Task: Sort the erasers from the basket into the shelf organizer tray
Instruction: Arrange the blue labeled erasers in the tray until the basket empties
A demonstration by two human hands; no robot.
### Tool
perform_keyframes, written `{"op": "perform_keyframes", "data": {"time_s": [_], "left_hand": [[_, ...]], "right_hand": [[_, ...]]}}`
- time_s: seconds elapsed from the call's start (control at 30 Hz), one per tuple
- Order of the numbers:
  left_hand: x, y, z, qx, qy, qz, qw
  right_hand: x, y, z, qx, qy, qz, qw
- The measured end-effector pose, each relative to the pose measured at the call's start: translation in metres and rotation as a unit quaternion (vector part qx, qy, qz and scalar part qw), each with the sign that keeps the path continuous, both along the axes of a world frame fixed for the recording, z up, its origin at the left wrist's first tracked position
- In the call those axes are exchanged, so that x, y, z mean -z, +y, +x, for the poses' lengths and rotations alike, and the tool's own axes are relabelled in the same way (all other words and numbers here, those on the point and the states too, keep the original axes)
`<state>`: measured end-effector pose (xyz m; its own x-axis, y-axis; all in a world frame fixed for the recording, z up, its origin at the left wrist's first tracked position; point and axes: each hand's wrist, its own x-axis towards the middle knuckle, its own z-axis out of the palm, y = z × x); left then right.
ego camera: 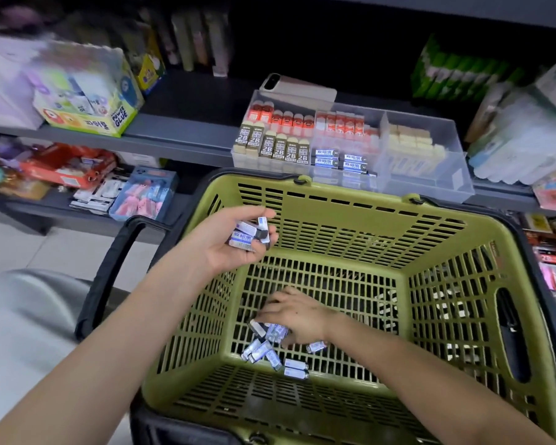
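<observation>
At ten o'clock my left hand (228, 240) clasps several erasers (247, 234). My right hand (299, 313), down in the basket (350, 228), hides its own grip.

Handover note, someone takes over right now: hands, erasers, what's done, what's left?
Left hand: palm up above the far-left corner of the basket, holding a handful of erasers.
Right hand: down on the basket floor over the loose erasers; grip unclear.
Done: tray on the shelf holds rows, with matching blue-label erasers at the front of its middle compartment.
Left: place the handful there, then clear the loose ones.
</observation>
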<state>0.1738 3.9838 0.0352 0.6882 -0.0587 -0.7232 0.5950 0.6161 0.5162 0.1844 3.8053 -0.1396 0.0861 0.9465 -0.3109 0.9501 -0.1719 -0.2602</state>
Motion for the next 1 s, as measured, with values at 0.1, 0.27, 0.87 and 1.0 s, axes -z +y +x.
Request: {"op": "perform_keyframes", "data": {"time_s": [0.1,0.27,0.87,1.0], "left_hand": [[0.006,-0.006,0.0,0.003,0.009,-0.006,1.0],[0.021,-0.015,0.005,0.008,0.04,0.006,0.999],[0.088,-0.039,-0.001,0.058,0.163,0.026,0.985],[0.08,-0.049,0.003,0.048,0.13,-0.069,0.988]], "right_hand": [[0.004,-0.015,0.008,0.038,-0.04,0.039,0.998],[0.012,-0.051,0.012,0.182,-0.043,0.034,0.982],[-0.037,-0.047,0.017,0.475,0.255,0.214,0.814],[-0.091,-0.033,0.023,0.466,0.265,0.304,0.787]]}}
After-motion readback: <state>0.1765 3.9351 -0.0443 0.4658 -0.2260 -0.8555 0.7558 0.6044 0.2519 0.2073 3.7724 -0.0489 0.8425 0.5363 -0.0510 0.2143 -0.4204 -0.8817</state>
